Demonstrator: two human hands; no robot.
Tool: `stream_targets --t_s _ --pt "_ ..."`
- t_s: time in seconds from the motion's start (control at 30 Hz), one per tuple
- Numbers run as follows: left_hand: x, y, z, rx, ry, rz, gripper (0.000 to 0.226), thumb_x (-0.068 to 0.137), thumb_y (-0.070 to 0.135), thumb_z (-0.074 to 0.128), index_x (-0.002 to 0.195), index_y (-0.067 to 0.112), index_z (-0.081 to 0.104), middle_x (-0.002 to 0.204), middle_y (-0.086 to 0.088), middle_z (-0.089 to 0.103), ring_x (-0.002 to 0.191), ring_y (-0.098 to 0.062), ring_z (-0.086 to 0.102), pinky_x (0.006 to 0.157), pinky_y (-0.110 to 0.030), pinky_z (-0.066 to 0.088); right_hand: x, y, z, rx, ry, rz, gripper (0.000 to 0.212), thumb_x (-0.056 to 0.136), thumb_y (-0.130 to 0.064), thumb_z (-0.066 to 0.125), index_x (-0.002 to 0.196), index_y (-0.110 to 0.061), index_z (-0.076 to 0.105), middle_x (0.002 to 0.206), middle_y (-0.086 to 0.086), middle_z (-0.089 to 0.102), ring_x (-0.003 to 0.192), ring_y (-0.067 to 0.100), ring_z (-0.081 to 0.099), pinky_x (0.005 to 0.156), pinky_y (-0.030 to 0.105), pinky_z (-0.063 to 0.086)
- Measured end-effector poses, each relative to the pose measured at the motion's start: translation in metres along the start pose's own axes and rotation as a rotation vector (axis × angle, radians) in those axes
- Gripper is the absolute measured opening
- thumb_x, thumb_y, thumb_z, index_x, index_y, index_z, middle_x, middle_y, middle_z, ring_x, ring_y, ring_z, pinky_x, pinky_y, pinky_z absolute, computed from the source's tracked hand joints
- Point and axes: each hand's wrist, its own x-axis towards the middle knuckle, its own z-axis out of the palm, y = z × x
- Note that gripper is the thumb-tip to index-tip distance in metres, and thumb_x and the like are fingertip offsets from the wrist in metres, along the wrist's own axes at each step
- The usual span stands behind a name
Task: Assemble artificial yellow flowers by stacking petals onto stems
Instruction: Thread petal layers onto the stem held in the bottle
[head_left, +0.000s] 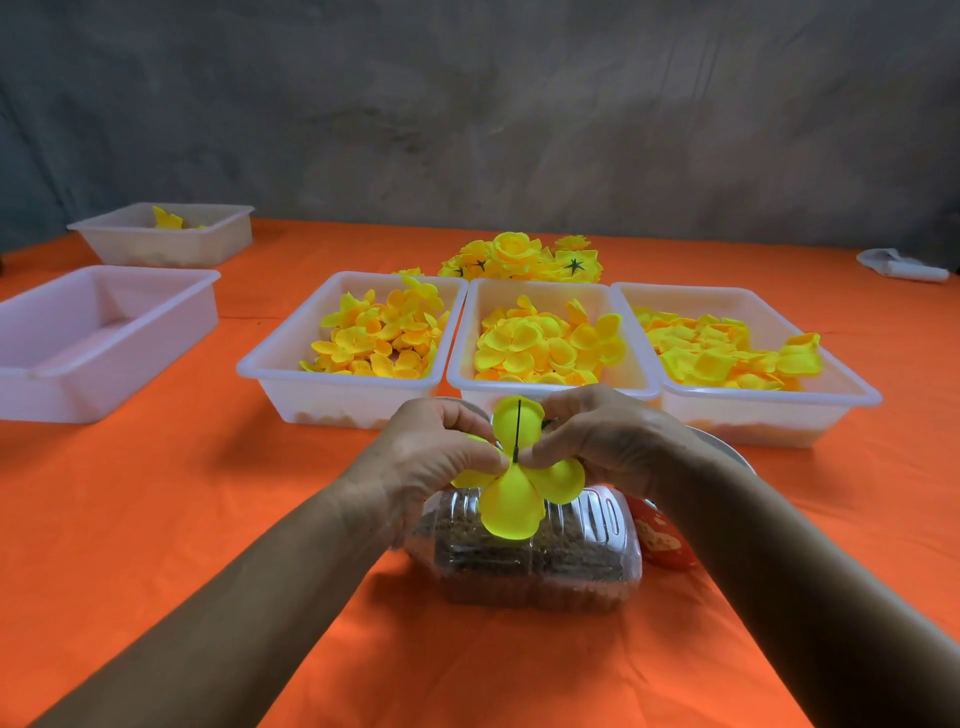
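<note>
Low in the centre of the frame, a clear plastic box (535, 561) of brown bits sits on the orange tablecloth (156, 545), a red packet (662, 540) just to its right. Above it, the left hand (436, 457) and right hand (608, 441) meet, fingertips pinching a yellow petal piece (511, 493) threaded on a thin dark stem (518, 431) that points up. Behind, across mid-frame, three white trays (332, 395) stand side by side holding loose yellow petals (540, 343); finished flowers (524, 257) are heaped beyond them. Two more trays (78, 332) stand at the left.
</note>
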Motion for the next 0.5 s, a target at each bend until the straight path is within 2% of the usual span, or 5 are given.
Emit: stream_targets --t_s 0.13,0.23,0.33,0.4,0.5 --pt "0.001 0.001 0.0 0.013 -0.02 0.001 0.025 0.067 -0.01 0.074 0.083 0.006 0.064 0.071 -0.004 0.064 0.062 -0.015 0.06 0.056 -0.021 0.049 0.003 0.006 0.0 0.071 -0.018 0.019 0.022 0.075 0.008 0.068 0.093 -0.004 0.07 0.086 0.016 0.068 0.075 0.028 0.066 0.066 0.034 0.056" --pt "-0.001 0.001 -0.002 0.033 -0.004 0.065 0.031 0.066 -0.011 0.075 0.086 0.009 0.061 0.068 -0.004 0.062 0.052 -0.005 0.061 0.049 -0.016 0.047 0.002 0.01 0.0 0.124 -0.014 0.032 0.021 0.074 0.007 0.069 0.091 -0.004 0.07 0.086 0.016 0.07 0.073 0.027 0.067 0.067 0.035 0.056" --pt "-0.003 -0.003 -0.003 0.106 0.002 0.184 0.04 0.065 -0.006 0.079 0.091 0.019 0.062 0.079 -0.008 0.062 0.067 -0.013 0.061 0.063 -0.025 0.052 0.001 0.012 0.0 0.199 -0.021 0.043 0.024 0.074 0.009 0.068 0.096 0.0 0.069 0.092 0.021 0.071 0.071 0.027 0.069 0.061 0.034 0.058" --pt "-0.005 -0.005 -0.003 0.128 0.016 0.259 0.037 0.064 -0.005 0.079 0.084 0.024 0.066 0.088 -0.01 0.063 0.073 -0.014 0.057 0.07 -0.03 0.053 0.0 0.013 0.0 0.219 -0.027 0.039 0.019 0.074 0.01 0.068 0.088 -0.003 0.07 0.086 0.019 0.072 0.068 0.025 0.07 0.056 0.032 0.057" --pt "-0.006 -0.008 -0.002 0.137 0.013 0.315 0.025 0.067 0.0 0.079 0.072 0.023 0.073 0.095 -0.013 0.069 0.075 -0.017 0.062 0.076 -0.036 0.053 -0.001 0.014 -0.001 0.224 -0.018 0.029 0.018 0.074 0.011 0.067 0.08 -0.006 0.069 0.079 0.016 0.072 0.064 0.023 0.07 0.051 0.029 0.055"
